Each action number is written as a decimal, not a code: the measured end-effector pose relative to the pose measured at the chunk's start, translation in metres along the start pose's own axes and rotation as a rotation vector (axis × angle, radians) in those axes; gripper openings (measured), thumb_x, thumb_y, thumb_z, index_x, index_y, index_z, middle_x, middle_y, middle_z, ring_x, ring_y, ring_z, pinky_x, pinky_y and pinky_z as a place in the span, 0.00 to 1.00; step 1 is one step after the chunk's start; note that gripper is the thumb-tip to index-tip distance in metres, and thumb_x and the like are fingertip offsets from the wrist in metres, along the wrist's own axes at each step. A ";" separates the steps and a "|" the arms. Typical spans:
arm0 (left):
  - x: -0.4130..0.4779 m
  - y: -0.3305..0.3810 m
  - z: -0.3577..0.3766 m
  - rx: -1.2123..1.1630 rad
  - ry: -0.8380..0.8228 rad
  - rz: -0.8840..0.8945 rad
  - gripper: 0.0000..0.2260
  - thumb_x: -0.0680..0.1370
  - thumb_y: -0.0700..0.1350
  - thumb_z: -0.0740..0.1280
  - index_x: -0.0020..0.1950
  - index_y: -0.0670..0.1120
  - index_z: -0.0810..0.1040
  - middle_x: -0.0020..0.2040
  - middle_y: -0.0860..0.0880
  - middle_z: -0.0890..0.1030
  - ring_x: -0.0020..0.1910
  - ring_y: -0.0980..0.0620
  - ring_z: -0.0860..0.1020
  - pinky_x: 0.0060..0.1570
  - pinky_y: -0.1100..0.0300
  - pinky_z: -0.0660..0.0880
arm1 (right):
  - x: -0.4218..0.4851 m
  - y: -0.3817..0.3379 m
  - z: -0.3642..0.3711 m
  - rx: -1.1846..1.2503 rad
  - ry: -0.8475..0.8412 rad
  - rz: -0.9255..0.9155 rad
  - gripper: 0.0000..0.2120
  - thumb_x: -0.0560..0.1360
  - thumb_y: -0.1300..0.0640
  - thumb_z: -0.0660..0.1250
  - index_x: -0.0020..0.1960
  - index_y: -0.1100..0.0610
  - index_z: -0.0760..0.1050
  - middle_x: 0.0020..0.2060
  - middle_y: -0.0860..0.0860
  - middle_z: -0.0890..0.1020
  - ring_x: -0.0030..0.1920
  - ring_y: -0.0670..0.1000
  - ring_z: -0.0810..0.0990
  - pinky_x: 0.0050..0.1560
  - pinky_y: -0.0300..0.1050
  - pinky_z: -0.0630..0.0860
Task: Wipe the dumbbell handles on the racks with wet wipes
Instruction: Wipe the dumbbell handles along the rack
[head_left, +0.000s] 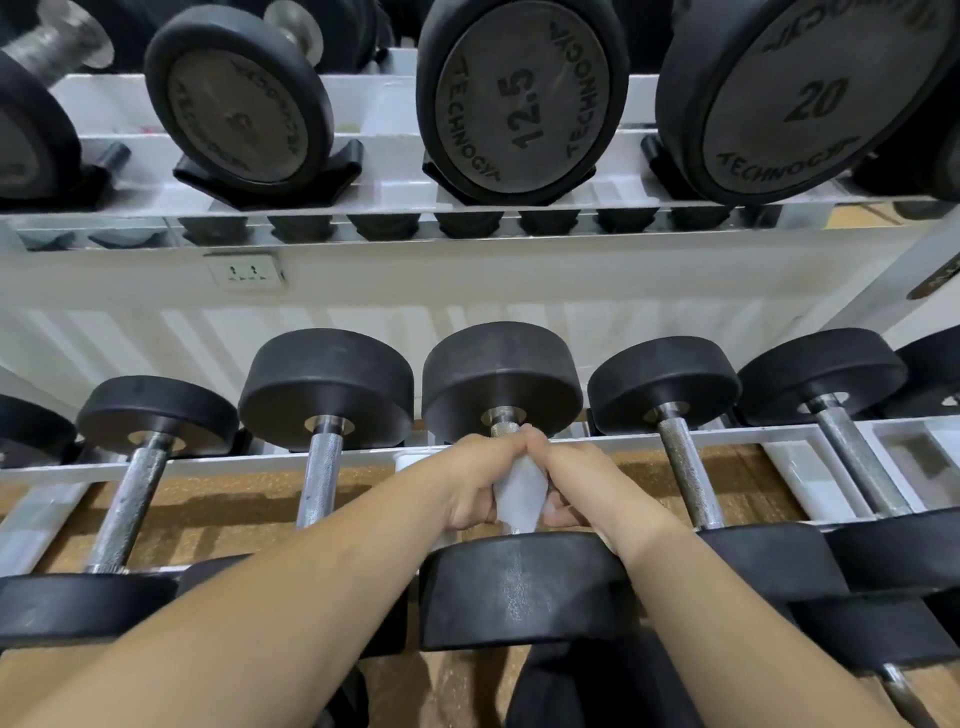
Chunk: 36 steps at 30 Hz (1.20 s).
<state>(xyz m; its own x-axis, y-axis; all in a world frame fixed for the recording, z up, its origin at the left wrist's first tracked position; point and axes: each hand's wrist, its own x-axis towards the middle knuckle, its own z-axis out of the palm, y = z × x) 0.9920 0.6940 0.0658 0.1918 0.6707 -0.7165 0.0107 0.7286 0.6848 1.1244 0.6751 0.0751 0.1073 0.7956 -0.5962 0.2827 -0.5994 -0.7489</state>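
Centrally, a white wet wipe (519, 493) is wrapped round the knurled steel handle (504, 429) of a black rubber-headed dumbbell (519, 587), which lies on the lower white metal rack (218, 465). The left hand (467, 486) and the right hand (587, 491) come in from either side, each grip clamped round wipe and handle together, the hands touching at the far end. To do this step well, it seems best to keep the wipe snug, then twist and slide it along the full length, so the knurling and the bare stretch by the far head are reached. A neighbouring steel-handled dumbbell (322, 467) lies just beside on the left; on the upper rack sits a black dumbbell marked 12.5 (524, 98)
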 end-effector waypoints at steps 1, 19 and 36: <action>-0.009 0.001 -0.006 -0.014 -0.067 -0.062 0.25 0.82 0.63 0.62 0.65 0.43 0.79 0.53 0.44 0.87 0.51 0.44 0.85 0.44 0.52 0.82 | -0.002 0.002 -0.001 0.072 -0.065 -0.007 0.18 0.78 0.41 0.70 0.55 0.57 0.81 0.45 0.55 0.87 0.44 0.56 0.88 0.47 0.49 0.86; -0.037 -0.011 -0.054 0.564 0.150 0.376 0.08 0.80 0.44 0.67 0.49 0.40 0.82 0.42 0.46 0.82 0.40 0.50 0.79 0.42 0.56 0.79 | 0.013 -0.011 0.000 0.138 -0.064 0.001 0.12 0.77 0.65 0.72 0.60 0.60 0.80 0.51 0.58 0.87 0.51 0.57 0.87 0.55 0.59 0.84; -0.016 0.000 -0.032 0.131 0.229 0.322 0.07 0.80 0.38 0.68 0.42 0.43 0.80 0.41 0.40 0.80 0.40 0.45 0.79 0.47 0.48 0.83 | 0.028 -0.014 0.013 0.453 -0.017 0.046 0.14 0.82 0.62 0.67 0.66 0.65 0.74 0.50 0.63 0.86 0.48 0.60 0.87 0.52 0.62 0.83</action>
<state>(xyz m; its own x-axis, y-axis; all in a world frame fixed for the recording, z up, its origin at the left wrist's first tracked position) 0.9576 0.6881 0.0730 -0.0169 0.8858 -0.4638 0.1133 0.4626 0.8793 1.1108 0.7043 0.0650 0.0930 0.7682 -0.6334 -0.1679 -0.6150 -0.7705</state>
